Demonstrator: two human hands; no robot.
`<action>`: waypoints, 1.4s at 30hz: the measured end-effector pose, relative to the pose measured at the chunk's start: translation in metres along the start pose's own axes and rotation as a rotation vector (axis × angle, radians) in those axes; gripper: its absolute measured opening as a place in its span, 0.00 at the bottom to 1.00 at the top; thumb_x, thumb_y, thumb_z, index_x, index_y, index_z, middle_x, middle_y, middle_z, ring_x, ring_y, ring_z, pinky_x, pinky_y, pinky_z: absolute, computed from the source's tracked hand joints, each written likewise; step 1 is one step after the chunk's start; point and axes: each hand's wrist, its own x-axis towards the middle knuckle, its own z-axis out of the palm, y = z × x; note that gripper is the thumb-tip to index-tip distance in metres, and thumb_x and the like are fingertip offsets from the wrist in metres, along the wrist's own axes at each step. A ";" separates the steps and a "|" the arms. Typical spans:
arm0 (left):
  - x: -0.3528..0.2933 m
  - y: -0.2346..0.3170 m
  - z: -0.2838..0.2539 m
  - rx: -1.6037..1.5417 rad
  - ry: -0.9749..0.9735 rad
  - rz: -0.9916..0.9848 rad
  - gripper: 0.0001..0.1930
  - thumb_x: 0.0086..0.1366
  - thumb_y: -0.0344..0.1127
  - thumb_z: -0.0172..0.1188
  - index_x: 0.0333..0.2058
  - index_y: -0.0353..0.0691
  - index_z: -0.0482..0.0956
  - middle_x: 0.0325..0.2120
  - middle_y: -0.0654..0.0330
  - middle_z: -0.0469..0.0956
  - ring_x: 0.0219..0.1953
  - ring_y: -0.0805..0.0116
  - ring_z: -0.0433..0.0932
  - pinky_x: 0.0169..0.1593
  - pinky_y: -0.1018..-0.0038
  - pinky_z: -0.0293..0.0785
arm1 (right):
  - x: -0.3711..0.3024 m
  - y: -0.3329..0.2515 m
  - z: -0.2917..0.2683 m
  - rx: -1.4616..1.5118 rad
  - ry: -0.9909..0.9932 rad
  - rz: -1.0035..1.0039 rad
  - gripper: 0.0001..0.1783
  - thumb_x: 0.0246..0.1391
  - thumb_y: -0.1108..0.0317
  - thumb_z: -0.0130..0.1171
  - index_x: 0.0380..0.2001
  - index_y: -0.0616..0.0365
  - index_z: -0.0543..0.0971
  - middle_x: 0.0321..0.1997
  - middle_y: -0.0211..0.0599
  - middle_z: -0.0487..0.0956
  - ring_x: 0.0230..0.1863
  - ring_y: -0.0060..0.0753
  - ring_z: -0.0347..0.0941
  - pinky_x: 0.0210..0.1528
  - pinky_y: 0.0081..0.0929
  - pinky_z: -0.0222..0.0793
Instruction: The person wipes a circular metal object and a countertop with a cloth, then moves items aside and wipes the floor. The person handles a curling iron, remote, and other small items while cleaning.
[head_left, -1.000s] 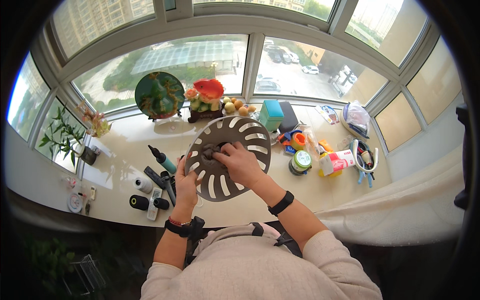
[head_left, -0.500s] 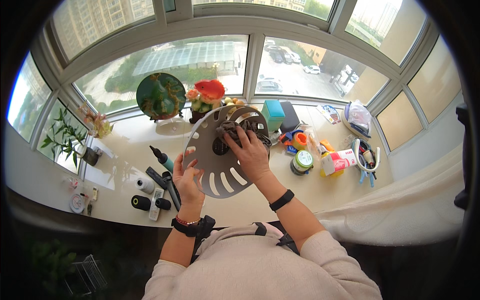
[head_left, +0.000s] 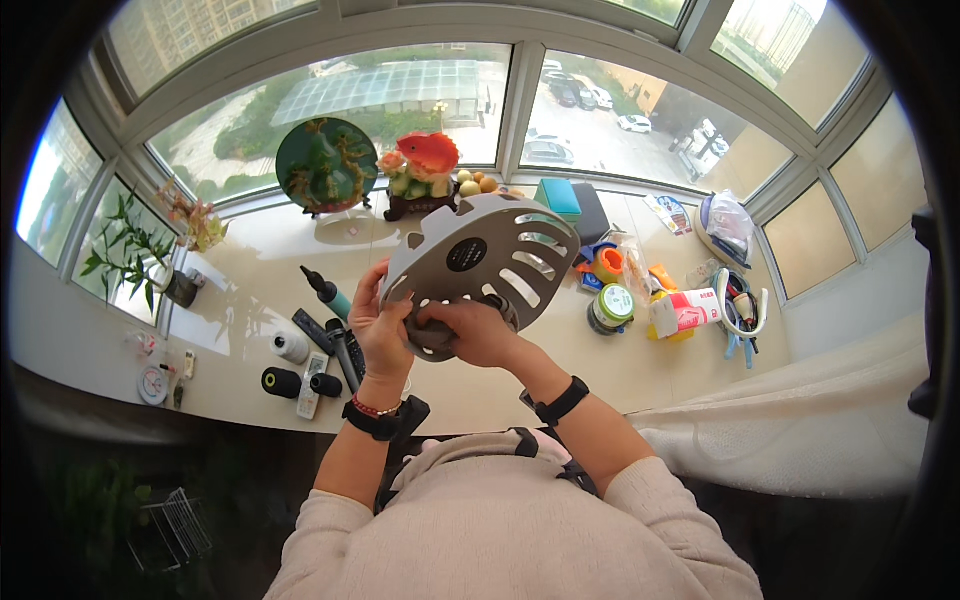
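The table [head_left: 600, 372] is seen downward from head height at close range, with windows [head_left: 400, 105] taken in at the far side.

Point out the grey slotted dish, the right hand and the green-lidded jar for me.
Grey slotted dish [head_left: 493, 256]: head view, on the solid face near its middle.
Right hand [head_left: 484, 336]: head view, on its back.
Green-lidded jar [head_left: 613, 305]: head view, on the lid.

No wording legible at this size: pale marks on round black label [head_left: 467, 254] of grey slotted bowl [head_left: 499, 260], mid-frame; print on pink-and-white packet [head_left: 688, 313], right of frame; round label [head_left: 616, 299] on green-lidded jar [head_left: 602, 322], right of centre; markings on white dial [head_left: 153, 385], lower left of frame.
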 end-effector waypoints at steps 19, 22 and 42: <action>-0.015 -0.033 -0.008 0.056 -0.083 -0.426 0.39 0.45 0.10 0.42 0.59 0.43 0.61 0.53 0.58 0.69 0.56 0.65 0.72 0.47 0.76 0.75 | 0.015 -0.004 -0.010 0.475 0.188 -0.090 0.26 0.40 0.84 0.53 0.46 0.53 0.78 0.48 0.39 0.72 0.55 0.47 0.70 0.60 0.31 0.65; -0.019 -0.024 -0.012 0.027 -0.200 -0.358 0.46 0.46 0.10 0.41 0.67 0.46 0.57 0.59 0.58 0.64 0.54 0.62 0.72 0.54 0.71 0.77 | 0.011 0.011 -0.021 0.142 0.196 0.078 0.22 0.41 0.83 0.56 0.42 0.52 0.80 0.45 0.41 0.75 0.48 0.49 0.74 0.52 0.34 0.72; -0.009 -0.056 -0.047 0.053 0.166 -0.423 0.37 0.55 0.15 0.40 0.65 0.48 0.57 0.60 0.52 0.68 0.57 0.53 0.73 0.41 0.58 0.82 | 0.018 -0.046 -0.067 1.197 0.817 0.044 0.23 0.43 0.87 0.47 0.43 0.55 0.72 0.39 0.29 0.73 0.42 0.21 0.69 0.46 0.17 0.66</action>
